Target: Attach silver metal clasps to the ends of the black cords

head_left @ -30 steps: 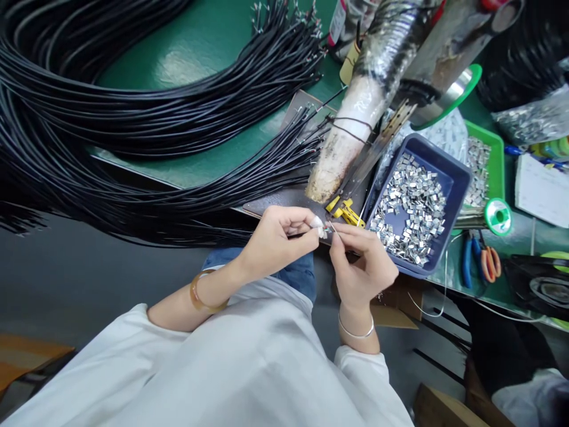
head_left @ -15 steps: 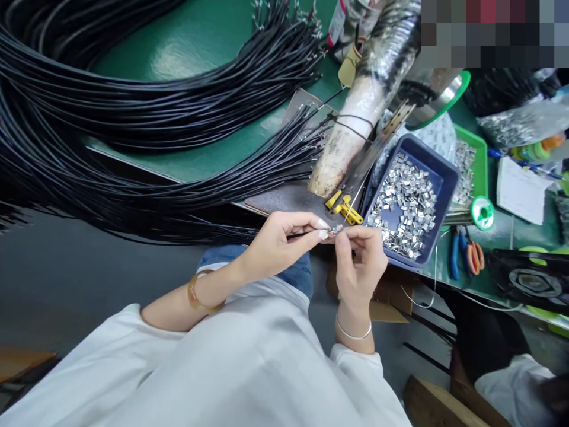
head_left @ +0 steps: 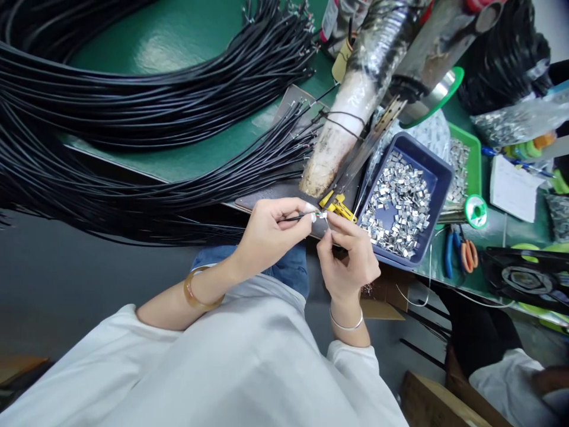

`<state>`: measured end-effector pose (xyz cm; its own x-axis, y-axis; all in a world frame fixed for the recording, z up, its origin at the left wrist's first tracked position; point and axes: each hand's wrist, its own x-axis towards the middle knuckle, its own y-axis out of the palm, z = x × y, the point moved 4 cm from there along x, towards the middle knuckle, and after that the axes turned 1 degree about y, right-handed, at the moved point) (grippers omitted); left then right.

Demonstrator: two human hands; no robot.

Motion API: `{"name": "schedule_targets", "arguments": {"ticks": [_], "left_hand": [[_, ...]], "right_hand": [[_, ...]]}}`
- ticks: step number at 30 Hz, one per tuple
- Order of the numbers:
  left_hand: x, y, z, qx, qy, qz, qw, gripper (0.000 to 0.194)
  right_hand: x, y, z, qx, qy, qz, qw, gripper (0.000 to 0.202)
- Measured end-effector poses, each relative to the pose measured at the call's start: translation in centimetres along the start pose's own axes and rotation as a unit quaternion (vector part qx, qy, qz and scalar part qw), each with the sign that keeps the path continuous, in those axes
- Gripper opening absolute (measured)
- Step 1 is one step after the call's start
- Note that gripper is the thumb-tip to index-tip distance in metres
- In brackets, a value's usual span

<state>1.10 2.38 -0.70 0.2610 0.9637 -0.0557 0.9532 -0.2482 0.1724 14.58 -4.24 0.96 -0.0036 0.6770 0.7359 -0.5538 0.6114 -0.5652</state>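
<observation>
Two hands, head view: the left hand (head_left: 267, 231) is pinching a black cable (head_left: 291, 218) narrowly between thumb and finger; the right hand (head_left: 349, 255) is curling close, its fingertips just beside the cable's end. What is sitting between those fingertips is too small for me to tell.
Cable end: a small shiny metal piece (head_left: 322, 216) is showing between the two hands, with bits of coloured wire beside it, above the bench's front edge.
Cable pile: a thick sweep of black cables (head_left: 155, 112) is lying across the green bench (head_left: 169, 50), stripped tips pointing toward the wrapped tube (head_left: 333, 136).
Blue tray: loose metal bits are filling much of the blue tray (head_left: 438, 172), just beyond the right hand; a yellow clip (head_left: 340, 209) is lying near the fingertips.
Slip risk: to my eye, the metal piece could be skewing or dropping if the fingertip hold loosens; thin wires could be bending out of line if pushed unevenly.
Tray risk: a stray knuckle could be nudging the tray, sitting so close.
Writing: a notepad (head_left: 515, 181) is carrying marks I am not managing to read; no brand is showing clearly.
</observation>
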Motion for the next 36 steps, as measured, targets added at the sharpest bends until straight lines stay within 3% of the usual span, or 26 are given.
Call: {"name": "schedule_targets", "arguments": {"ticks": [6, 14, 22, 28, 31, 34, 36], "left_hand": [[0.2, -0.1, -0.4, 0.044, 0.031, -0.024, 0.998, 0.010], [0.5, -0.5, -0.8, 0.072, 0.108, -0.015, 0.991, 0.013], [0.3, -0.3, -0.6, 0.067, 0.088, 0.023, 0.994, 0.014], [0.1, -0.4, -0.1, 0.033, 0.020, 0.063, 0.997, 0.008], [0.0, -0.6, 0.0, 0.027, 0.008, 0.081, 0.996, 0.014], [-0.3, -0.8, -0.2, 0.079, 0.044, 0.092, 0.992, 0.013], [-0.5, -0.9, -0.4, 0.136, 0.101, 0.104, 0.980, 0.012]], "right_hand": [[0.6, 0.2, -0.5, 0.039, 0.041, 0.007, 0.998, 0.019], [1.1, 0.0, 0.0, 0.022, 0.032, 0.007, 0.999, 0.021], [0.7, -0.3, -0.1, 0.022, 0.022, 0.016, 0.999, 0.020], [0.8, -0.4, -0.5, 0.090, 0.094, -0.003, 0.991, 0.016], [0.7, -0.6, -0.7, 0.091, 0.112, -0.008, 0.990, 0.015], [0.5, -1.5, -0.4, 0.063, 0.087, -0.015, 0.994, 0.017], [0.5, -2.0, -0.1, 0.013, 0.059, 0.016, 0.998, 0.020]]}}
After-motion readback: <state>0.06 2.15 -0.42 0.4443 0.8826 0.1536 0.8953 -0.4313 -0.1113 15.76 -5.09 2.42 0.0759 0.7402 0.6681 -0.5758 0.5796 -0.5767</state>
